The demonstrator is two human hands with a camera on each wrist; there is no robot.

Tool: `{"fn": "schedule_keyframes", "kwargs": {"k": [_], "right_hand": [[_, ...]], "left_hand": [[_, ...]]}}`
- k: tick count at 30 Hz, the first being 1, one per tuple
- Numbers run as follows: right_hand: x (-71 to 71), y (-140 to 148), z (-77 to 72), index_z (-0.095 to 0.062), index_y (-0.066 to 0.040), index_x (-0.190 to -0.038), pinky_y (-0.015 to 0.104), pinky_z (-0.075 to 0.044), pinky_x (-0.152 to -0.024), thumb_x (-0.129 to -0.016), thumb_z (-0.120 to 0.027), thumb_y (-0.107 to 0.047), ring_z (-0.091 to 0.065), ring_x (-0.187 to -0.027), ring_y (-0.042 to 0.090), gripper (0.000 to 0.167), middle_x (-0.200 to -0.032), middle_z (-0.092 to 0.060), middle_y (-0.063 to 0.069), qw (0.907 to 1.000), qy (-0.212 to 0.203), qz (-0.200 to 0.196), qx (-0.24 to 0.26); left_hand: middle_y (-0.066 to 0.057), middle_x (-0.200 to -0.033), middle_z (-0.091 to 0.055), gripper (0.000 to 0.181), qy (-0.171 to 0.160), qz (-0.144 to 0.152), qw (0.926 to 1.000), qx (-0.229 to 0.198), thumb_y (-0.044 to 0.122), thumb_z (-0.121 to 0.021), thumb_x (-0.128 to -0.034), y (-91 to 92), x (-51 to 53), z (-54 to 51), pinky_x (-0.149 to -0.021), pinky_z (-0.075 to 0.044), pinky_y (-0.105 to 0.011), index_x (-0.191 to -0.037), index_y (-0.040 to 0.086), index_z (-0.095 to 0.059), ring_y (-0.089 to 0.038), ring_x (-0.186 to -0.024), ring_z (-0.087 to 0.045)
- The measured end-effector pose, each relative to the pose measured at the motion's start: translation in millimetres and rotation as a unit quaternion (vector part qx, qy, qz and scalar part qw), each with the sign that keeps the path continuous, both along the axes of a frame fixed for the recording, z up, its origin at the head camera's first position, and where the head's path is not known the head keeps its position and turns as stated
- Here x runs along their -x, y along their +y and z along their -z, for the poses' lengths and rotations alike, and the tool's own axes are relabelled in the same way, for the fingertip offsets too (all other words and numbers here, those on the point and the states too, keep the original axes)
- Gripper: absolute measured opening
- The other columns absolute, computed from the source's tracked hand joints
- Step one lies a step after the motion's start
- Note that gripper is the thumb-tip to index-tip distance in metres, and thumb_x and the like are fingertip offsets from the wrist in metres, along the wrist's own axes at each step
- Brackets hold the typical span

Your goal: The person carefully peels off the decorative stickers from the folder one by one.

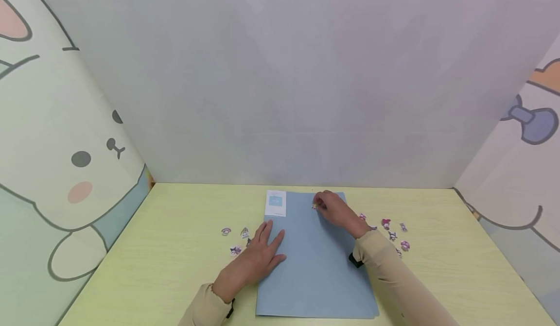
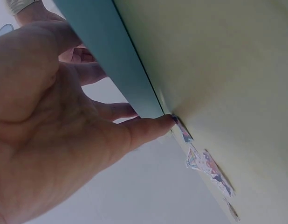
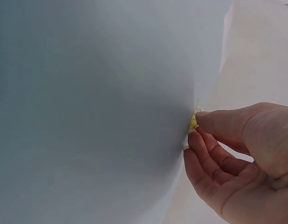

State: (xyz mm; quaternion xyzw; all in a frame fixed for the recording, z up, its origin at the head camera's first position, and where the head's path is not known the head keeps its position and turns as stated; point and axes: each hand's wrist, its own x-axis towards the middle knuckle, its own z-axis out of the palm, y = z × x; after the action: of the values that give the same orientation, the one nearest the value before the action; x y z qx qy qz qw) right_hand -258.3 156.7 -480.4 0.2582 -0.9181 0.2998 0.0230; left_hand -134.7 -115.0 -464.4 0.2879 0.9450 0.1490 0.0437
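A blue folder (image 1: 315, 277) lies flat on the table, with a white label (image 1: 275, 203) at its upper left corner. Near the folder's top edge, my right hand (image 1: 334, 209) pinches a small sticker (image 3: 194, 122) with yellow on it between thumb and fingers, at the folder's surface. My left hand (image 1: 258, 258) rests with fingers spread across the folder's left edge. In the left wrist view, one of its fingertips touches or nearly touches a small sticker (image 2: 183, 129) beside the folder.
Several cartoon stickers (image 1: 235, 250) lie on the table left of the folder. More stickers (image 1: 392, 236) are scattered to its right, some partly behind the right forearm. A pale wall (image 1: 280, 97) closes off the back of the yellowish table (image 1: 175, 219); cartoon-printed panels flank it.
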Motion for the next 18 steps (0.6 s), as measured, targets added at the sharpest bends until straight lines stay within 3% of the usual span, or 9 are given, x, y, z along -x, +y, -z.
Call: {"fn": "schedule_keyframes", "kwargs": {"k": [10,18], "right_hand": [[0.3,0.6,-1.8,-0.071,0.005,-0.093,0.039,-0.054,-0.076,-0.097,-0.070,-0.004,-0.063,-0.085,0.022,0.010,-0.089,-0.065,0.007,0.9999,0.003,0.011,0.000],[1.1,0.5,-1.1,-0.074,0.000,-0.088,0.035,-0.052,-0.071,-0.090,-0.076,0.002,-0.060,-0.078,0.017,0.004,-0.087,-0.069,0.008,0.9995,0.022,0.016,0.016]], "left_hand": [[-0.033,-0.159,-0.027,0.057,0.006,0.000,1.0000,0.004,0.033,-0.057,-0.1060,0.3,0.3,0.0,-0.111,-0.039,-0.057,-0.151,-0.001,-0.047,-0.050,-0.147,-0.027],[-0.033,-0.159,-0.027,0.057,0.004,0.001,1.0000,0.003,0.033,-0.057,-0.1060,0.4,0.3,-1.0,-0.111,-0.038,-0.057,-0.151,-0.001,-0.047,-0.050,-0.147,-0.027]]}}
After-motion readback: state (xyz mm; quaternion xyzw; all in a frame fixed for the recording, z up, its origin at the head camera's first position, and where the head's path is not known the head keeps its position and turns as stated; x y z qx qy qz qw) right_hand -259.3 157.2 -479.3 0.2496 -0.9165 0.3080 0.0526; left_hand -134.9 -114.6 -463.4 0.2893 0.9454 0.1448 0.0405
